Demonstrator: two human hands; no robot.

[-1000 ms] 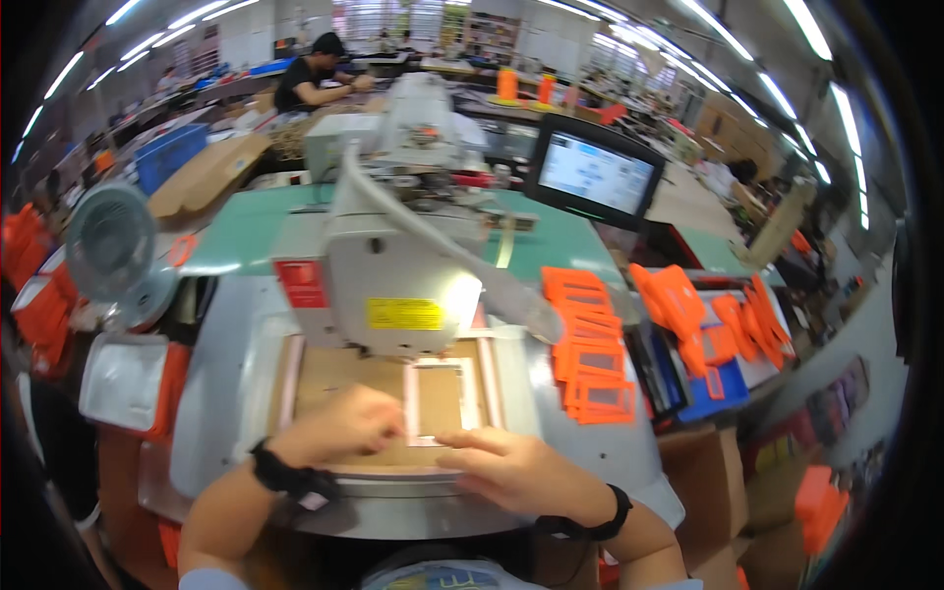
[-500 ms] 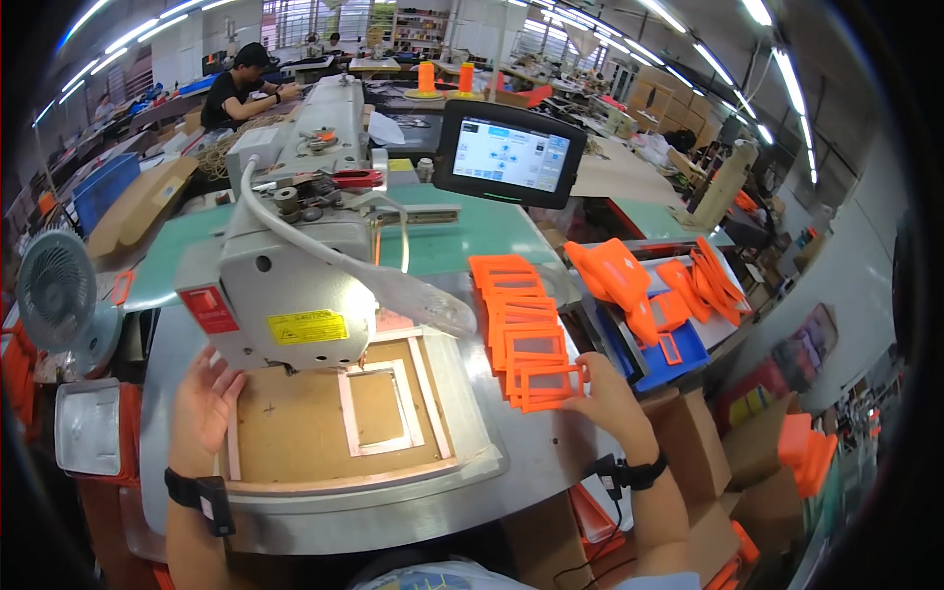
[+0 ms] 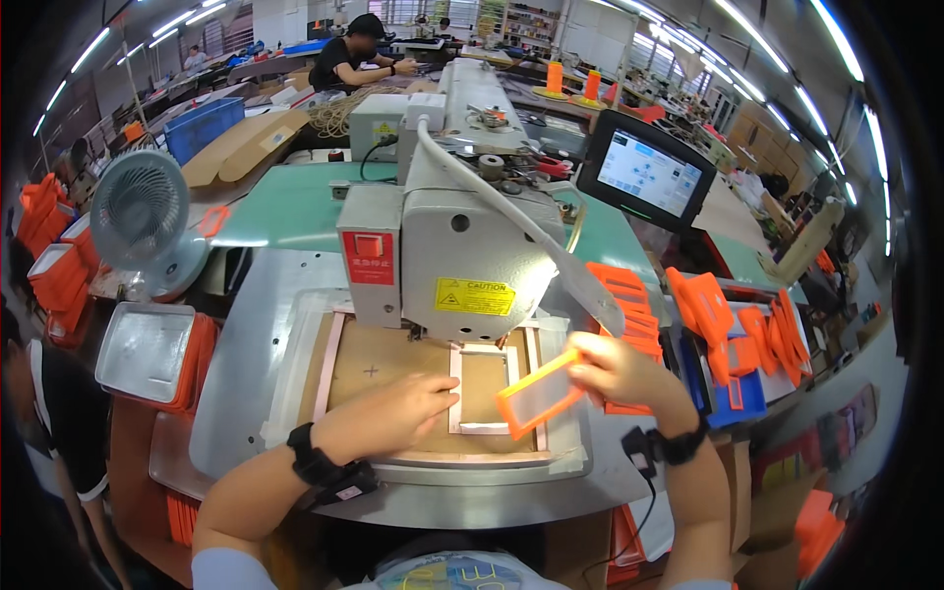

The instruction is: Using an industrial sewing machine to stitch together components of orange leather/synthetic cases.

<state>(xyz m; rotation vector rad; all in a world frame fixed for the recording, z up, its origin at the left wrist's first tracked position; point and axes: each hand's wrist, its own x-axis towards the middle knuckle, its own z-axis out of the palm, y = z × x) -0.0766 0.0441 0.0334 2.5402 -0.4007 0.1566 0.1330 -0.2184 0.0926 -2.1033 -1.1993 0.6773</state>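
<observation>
My right hand (image 3: 615,372) grips an orange rectangular frame (image 3: 539,391) by its upper right corner. The frame is tilted over the right part of a brown template board (image 3: 393,359), and its middle looks pale and see-through. My left hand (image 3: 418,408) rests on the board with nothing in it, fingers stretched toward the left side of a small white-edged rectangle (image 3: 455,393). Just behind both hands stands the grey head of a sewing machine (image 3: 492,236), its lamp lighting the board. A row of orange frames (image 3: 629,295) lies to the right, partly hidden by my right hand.
At the right, a blue tray (image 3: 742,403) holds orange pieces beside a touch screen (image 3: 646,169). On the left are a fan (image 3: 143,211) and stacked orange pieces with a pale tray (image 3: 147,344). A co-worker (image 3: 359,59) sits beyond; another person (image 3: 64,413) is at far left.
My right hand has brought an orange frame leftward from the row to above the board. My left hand has come from the board's left edge toward its middle. The view has swung left.
</observation>
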